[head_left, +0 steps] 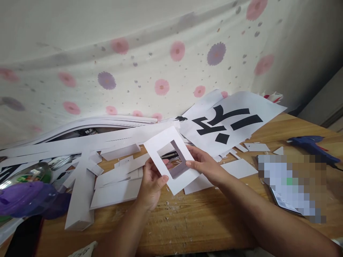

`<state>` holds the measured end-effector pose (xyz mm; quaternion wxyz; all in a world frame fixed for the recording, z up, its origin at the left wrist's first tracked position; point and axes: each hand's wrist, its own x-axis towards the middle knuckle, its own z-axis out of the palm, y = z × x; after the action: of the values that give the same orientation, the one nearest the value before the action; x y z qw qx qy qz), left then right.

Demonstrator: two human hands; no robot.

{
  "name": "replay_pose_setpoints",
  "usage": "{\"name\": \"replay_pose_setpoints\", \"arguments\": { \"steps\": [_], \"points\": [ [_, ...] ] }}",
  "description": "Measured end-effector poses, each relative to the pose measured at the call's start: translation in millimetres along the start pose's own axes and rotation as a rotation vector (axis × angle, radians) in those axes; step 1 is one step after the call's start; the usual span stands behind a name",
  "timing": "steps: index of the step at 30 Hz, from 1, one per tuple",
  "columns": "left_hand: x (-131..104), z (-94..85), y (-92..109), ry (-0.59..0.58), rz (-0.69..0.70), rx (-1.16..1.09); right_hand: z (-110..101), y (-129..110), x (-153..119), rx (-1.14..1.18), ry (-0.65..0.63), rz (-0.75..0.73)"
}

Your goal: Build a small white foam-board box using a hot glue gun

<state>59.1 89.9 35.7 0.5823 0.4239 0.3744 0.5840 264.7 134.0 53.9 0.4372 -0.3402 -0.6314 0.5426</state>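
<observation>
A white rectangular frame piece (155,153) with a square opening is held up above the wooden table (187,221), tilted, its inner walls showing depth. My left hand (152,182) grips its lower left side, thumb on the front face and fingers partly hidden behind. On its right edge, my right hand (202,162) has the thumb at the front and the other fingers around the side. Beneath and beside it lie white board pieces (115,194). Behind it rests a white sheet (252,103) with large black printed strokes.
A blue glue gun (313,144) lies at the right, near a partly blurred phone (286,205). A purple object (29,200), a dark phone (24,235) and a long white board structure (80,200) are at the left. A flowered cloth (134,71) hangs behind.
</observation>
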Motion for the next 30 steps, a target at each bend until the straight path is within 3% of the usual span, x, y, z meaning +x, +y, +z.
{"name": "replay_pose_setpoints", "arguments": {
  "steps": [6, 13, 20, 23, 30],
  "points": [
    [5, -4.4, 4, 0.0, 0.068, -0.012, -8, -9, -1, -0.058, 0.053, -0.013],
    [7, -7.1, 5, 0.009, 0.119, 0.01, -11, -3, -2, -0.225, 0.038, -0.129],
    [2, -7.8, -1, 0.089, 0.237, 0.026, -8, 4, -4, -0.569, 0.224, -0.562],
    [1, -5.3, -3, 0.097, 0.247, 0.024, -5, 4, -5, -0.658, 0.316, -0.659],
    [-1, 2.6, -2, -0.003, 0.177, 0.02, 0, 0, -11, -0.685, 0.431, -0.588]
  ]
}}
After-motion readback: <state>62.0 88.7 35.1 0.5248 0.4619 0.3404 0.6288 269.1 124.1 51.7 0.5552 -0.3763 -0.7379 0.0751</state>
